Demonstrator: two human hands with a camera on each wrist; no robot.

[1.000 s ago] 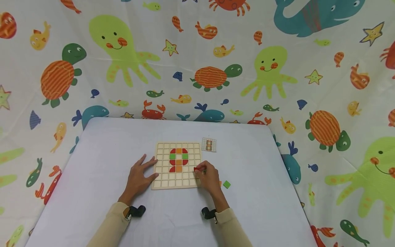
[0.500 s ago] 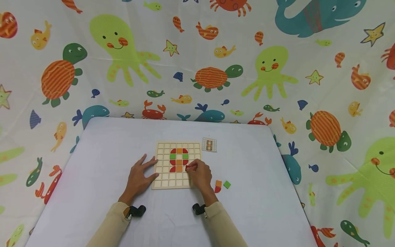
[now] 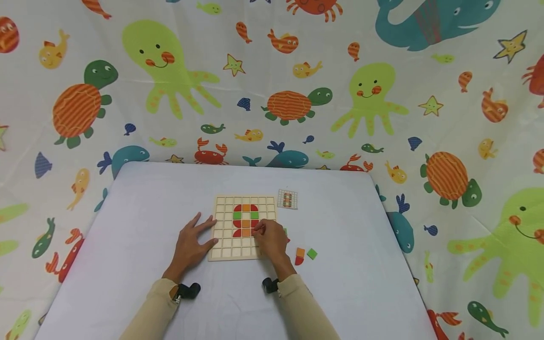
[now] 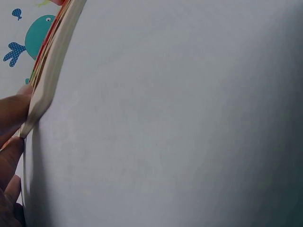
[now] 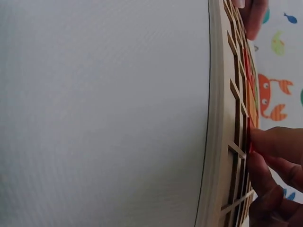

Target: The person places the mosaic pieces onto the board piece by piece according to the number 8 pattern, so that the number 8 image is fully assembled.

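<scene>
A wooden grid board (image 3: 225, 252) lies on the table, with red, orange and green tiles set in its middle cells. My right hand (image 3: 273, 241) pinches a red tile (image 5: 249, 135) at the cell right of the lowest orange tile (image 3: 246, 233); the fingers partly hide it. My left hand (image 3: 190, 242) rests at the board's left edge, fingers spread, with thumb and fingertips touching the rim. From the left wrist view, the thumb and fingers (image 4: 13, 113) meet the board's edge (image 4: 49, 80).
Right of the board lie a loose orange tile (image 3: 300, 252), a red tile (image 3: 299, 260) and a green tile (image 3: 312, 254). More tiles peek out beside my right hand. A small pattern card (image 3: 287, 199) lies by the board's upper right corner. Printed cloth hangs behind the white table.
My right hand has moved left over the board, carrying the red tile from the right edge to the cell beside the lowest orange tile. My left hand has stayed put.
</scene>
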